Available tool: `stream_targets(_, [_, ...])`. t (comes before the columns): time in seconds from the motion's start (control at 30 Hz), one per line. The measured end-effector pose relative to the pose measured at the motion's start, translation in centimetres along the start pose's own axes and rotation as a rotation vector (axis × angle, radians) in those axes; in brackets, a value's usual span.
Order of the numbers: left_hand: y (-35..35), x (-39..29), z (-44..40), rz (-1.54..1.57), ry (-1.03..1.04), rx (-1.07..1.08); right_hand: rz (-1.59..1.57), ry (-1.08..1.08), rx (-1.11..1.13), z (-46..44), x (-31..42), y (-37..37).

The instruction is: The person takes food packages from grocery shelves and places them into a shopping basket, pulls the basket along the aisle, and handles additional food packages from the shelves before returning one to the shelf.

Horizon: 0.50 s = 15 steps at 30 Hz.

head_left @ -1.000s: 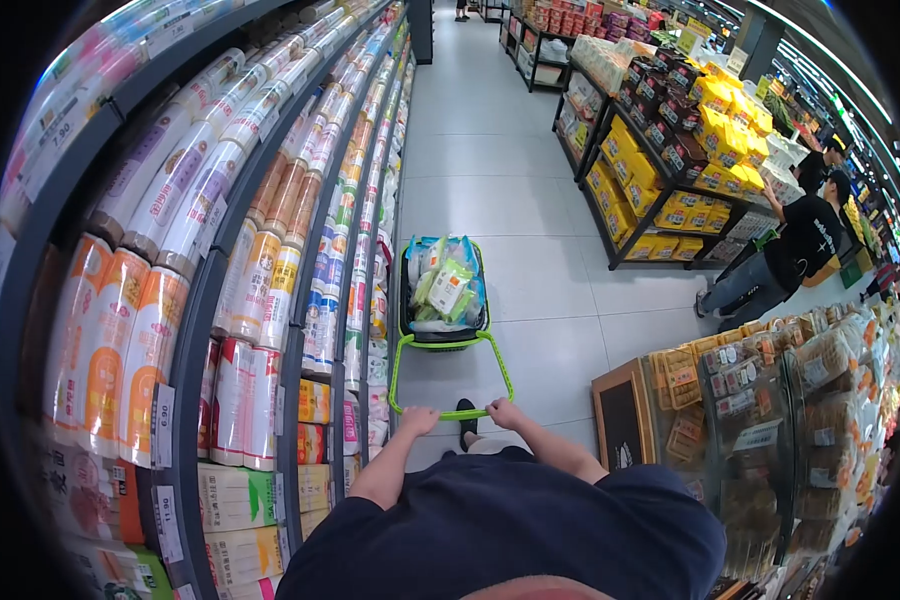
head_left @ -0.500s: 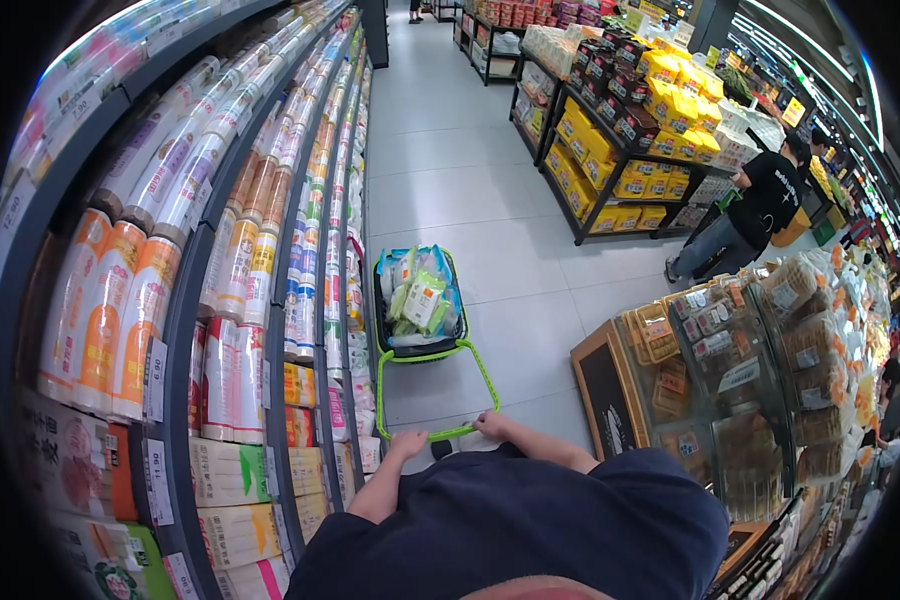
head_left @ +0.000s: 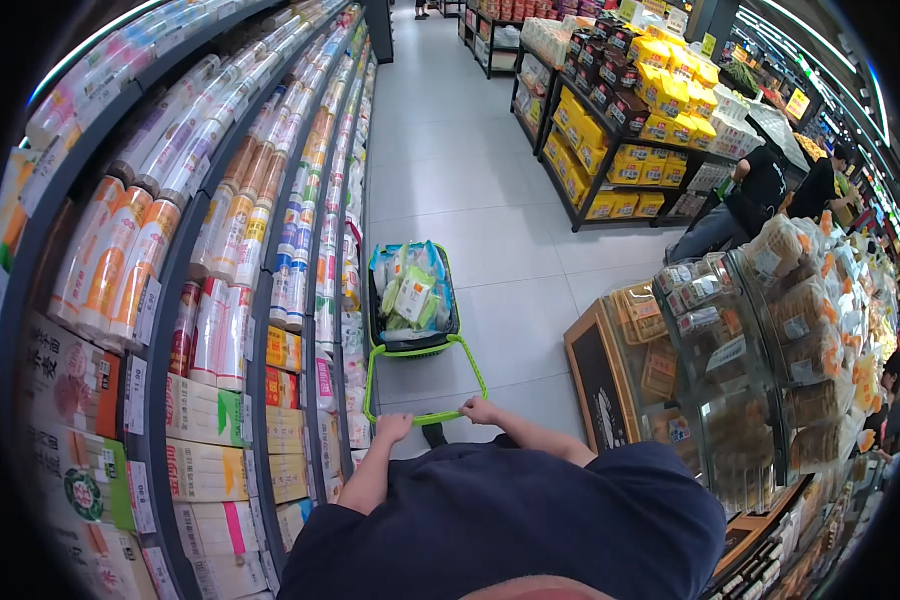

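My left hand [head_left: 394, 427] is closed around the left part of the bright green handle [head_left: 370, 383] of a basket. My right hand [head_left: 479, 410] grips the same handle near its right corner. Beyond my hands, the dark basket [head_left: 456, 318] with a green rim stands low in the aisle, at the end of the handle. Inside it lie several bagged goods [head_left: 413, 293] in green, white and blue plastic; their contents cannot be made out. A dark shoe [head_left: 434, 435] shows on the floor below the handle.
Close on the left runs a long shelf [head_left: 202, 215] of noodle packs. To the right stands a case of packaged baked goods [head_left: 705, 350]. Farther ahead is a rack of yellow packages [head_left: 670, 95], with a person in black [head_left: 755, 190] beside it. Grey floor tiles [head_left: 445, 150] stretch ahead.
Both hands sit slightly higher in view, still on the handle. The shelf packs have shifted upward in view. The person in black appears lower and partly behind the baked goods.
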<state>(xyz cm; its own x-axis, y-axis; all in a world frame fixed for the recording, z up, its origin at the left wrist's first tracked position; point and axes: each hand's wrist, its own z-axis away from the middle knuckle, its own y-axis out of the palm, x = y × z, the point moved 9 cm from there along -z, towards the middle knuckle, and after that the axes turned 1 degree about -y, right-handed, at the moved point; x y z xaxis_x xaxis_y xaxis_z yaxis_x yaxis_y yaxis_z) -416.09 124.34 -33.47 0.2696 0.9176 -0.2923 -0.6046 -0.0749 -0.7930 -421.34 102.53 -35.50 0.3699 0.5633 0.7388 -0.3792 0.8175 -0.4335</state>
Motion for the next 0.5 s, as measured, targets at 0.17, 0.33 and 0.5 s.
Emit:
stream_targets(0.17, [2.3, -0.1, 1.7, 0.021, -0.062, -0.037, 0.271, -0.184, -0.146, 3.6, 0.8, 0.1])
stream_targets(0.33, [4.0, -0.1, 5.7, 0.019, -0.11, -0.029, 0.213, -0.135, -0.068, 7.2, 0.6, 2.5])
stream_targets(0.5, [7.8, 0.5, 8.4, 0.044, -0.109, 0.004, 0.285, -0.126, 0.012, 10.0, -0.5, 5.5])
